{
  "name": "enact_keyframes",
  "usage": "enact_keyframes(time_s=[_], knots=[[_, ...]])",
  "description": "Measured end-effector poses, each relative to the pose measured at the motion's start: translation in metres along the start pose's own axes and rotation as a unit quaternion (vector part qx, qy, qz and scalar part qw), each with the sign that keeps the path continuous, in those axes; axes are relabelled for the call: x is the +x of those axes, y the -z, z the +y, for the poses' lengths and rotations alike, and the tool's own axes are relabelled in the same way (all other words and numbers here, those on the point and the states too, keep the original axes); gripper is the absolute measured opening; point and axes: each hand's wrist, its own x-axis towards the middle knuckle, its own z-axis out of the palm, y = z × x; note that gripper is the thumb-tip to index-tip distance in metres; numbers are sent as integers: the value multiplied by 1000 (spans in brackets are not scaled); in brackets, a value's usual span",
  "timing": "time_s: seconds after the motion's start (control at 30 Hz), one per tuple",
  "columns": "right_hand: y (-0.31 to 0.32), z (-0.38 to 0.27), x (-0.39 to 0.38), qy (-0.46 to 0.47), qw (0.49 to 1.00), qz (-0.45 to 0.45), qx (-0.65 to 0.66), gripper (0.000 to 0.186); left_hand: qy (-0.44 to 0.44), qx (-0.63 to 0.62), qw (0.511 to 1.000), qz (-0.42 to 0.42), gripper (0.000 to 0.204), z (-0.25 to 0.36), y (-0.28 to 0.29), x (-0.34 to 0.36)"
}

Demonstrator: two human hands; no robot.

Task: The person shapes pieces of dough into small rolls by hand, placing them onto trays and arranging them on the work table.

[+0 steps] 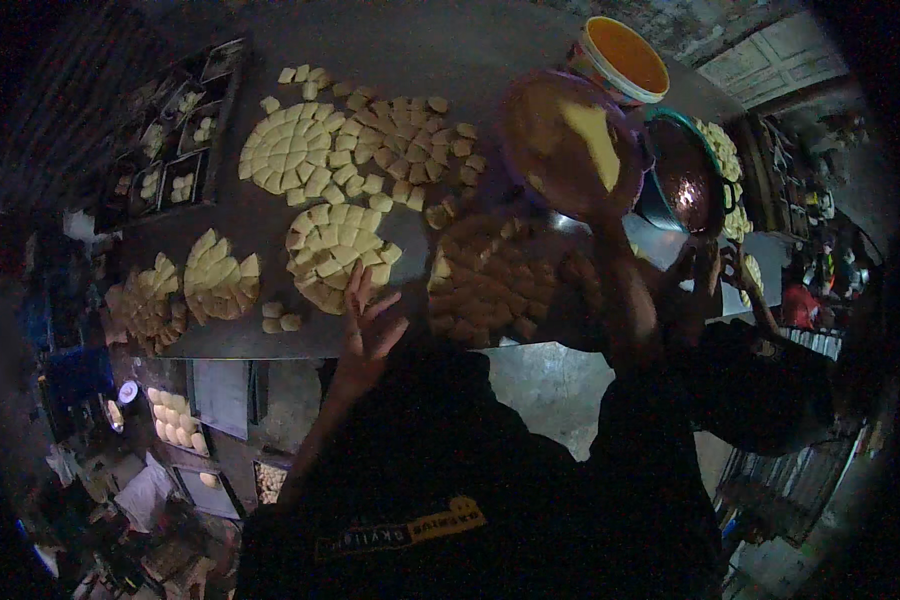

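Note:
My left hand [370,318] is open, fingers spread, at the near edge of a round of pale cut dough pieces [335,245]; I cannot tell if the fingertips touch it. My right forearm stretches forward to the near rim of a big purple basin [515,150]. There my right hand [602,208] is so dark that its fingers do not show. Inside the basin lies something brown, with a pale yellow patch [592,140] on its right side. Between my arms sits a shadowed round of cut dough pieces [490,280].
More cut dough [290,150] covers the table [400,50]. An orange-lined bucket [625,62] stands behind the basin; a teal-rimmed basin [685,180] with dark shiny contents is to its right. Another person's hands [735,270] work at the right. A divided crate [180,140] is far left.

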Motion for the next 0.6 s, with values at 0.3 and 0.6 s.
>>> enact_keyframes(time_s=[0.3,0.6], knots=[[16,-42,17,-36,987,44,149,42,131,-34,991,6,57,29,16,-13],[91,-278,-102,-29,809,-124,574,46,221,-296,929,-9,44,68,44,-6]])
